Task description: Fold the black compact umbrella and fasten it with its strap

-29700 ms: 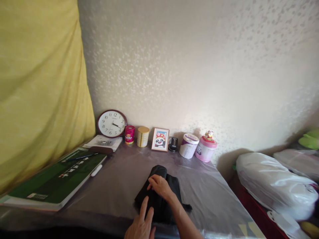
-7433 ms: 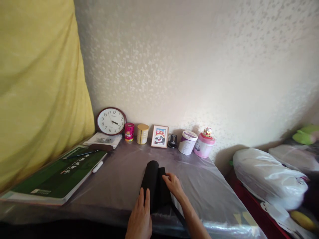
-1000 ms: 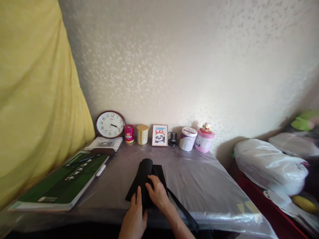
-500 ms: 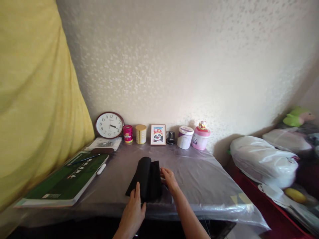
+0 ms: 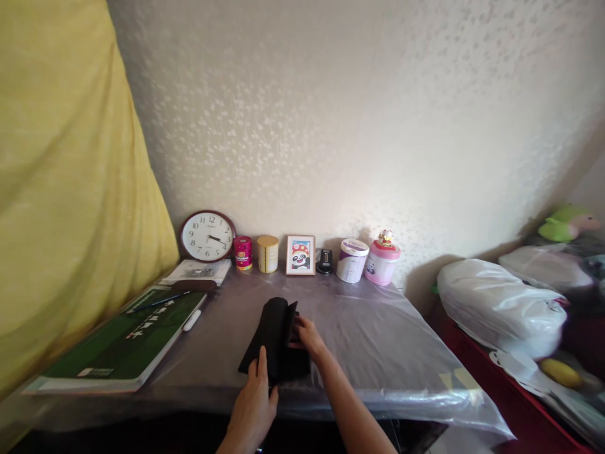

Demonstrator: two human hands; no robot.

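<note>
A black folded item [image 5: 267,337], its material unclear, lies near the front edge of the plastic-covered table [image 5: 368,328]. My left hand [image 5: 255,394] rests against its lower left part, index finger stretched along it and thumb apart. On the other side, my right hand [image 5: 309,337] has its fingers at a raised black flap, with the fingertips partly hidden behind it. The flap stands tilted up toward the rolled left part of the item.
Behind stand a clock [image 5: 208,236], a pink tin [image 5: 243,253], a yellow tin [image 5: 268,255], a panda picture frame [image 5: 300,255] and two tubs [image 5: 352,260]. A green book [image 5: 118,340] lies left, near a yellow curtain [image 5: 70,189]. White bags [image 5: 501,306] are at right.
My right hand has moved left, and the right flap of the black item has lifted and tilted left. My left hand has stayed nearly in place.
</note>
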